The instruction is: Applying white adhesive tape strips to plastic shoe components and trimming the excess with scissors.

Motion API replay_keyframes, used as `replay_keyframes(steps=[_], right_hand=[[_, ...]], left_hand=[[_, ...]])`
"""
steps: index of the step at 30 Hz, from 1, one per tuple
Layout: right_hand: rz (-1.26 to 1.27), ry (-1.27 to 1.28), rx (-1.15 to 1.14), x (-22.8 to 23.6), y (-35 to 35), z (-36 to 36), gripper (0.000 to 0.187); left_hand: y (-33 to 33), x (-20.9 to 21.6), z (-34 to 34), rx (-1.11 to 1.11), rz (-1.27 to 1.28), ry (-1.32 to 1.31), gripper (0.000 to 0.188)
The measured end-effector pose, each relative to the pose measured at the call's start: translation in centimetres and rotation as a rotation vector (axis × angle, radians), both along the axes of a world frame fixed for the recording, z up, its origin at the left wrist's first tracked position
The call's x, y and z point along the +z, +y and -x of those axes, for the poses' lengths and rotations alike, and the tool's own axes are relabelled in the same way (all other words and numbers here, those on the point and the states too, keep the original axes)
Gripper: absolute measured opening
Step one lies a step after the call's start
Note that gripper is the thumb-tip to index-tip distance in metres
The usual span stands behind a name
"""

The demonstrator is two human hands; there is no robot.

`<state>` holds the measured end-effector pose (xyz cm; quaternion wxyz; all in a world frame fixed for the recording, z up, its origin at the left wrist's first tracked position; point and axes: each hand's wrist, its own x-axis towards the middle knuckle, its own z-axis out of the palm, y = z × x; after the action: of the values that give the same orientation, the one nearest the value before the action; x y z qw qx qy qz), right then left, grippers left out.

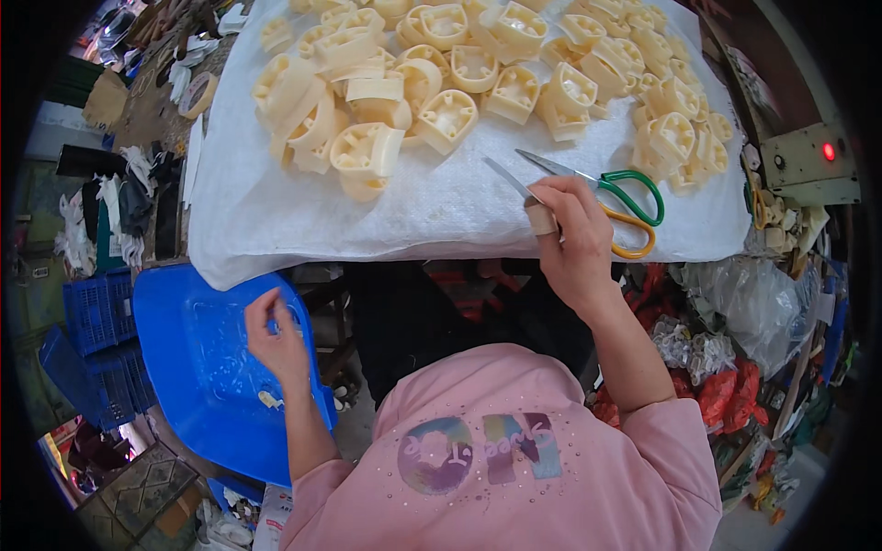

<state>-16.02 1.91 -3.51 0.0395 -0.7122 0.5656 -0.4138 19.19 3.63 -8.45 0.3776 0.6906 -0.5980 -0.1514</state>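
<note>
My right hand [577,241] is closed at the near edge of the white-covered table, with a beige wrap around one digit. A thin pointed blade, seemingly a small knife [504,175], sticks out from its grip; the handle is hidden in my fingers. Right beside it lie scissors [634,195] with one green and one yellow handle loop, partly behind my hand. My left hand [278,344] hangs over the blue plastic tub [170,367], fingers loosely curled and apart, with nothing visible in them. Many cream-coloured moulded plastic parts [447,119] are heaped across the table.
A white woven sheet [432,216] covers the table. A machine box with a red light [829,151] stands at the right. Clear plastic bags [758,298] and red bags [730,395] crowd the lower right. Blue crates [99,312] and hanging gloves [110,216] are at the left.
</note>
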Motion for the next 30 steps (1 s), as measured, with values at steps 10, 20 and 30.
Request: replay_keyframes(steps=[10, 20, 30], right_hand=[[-0.015, 0.180, 0.263, 4.1, -0.5, -3.9, 0.025], [0.199, 0.361, 0.105, -0.8, -8.8, -2.5, 0.047], [-0.318, -0.308, 0.003, 0.0, -4.0, 0.5, 0.052]], left_hand=[[-2.3, 5.6, 16.8, -0.553, -0.557, 1.349, 0.037], [-4.0, 4.8, 14.2, -0.574, -0.311, 1.492, 0.049], [-4.1, 4.5, 14.4, -0.512, -0.356, 1.459, 0.046]])
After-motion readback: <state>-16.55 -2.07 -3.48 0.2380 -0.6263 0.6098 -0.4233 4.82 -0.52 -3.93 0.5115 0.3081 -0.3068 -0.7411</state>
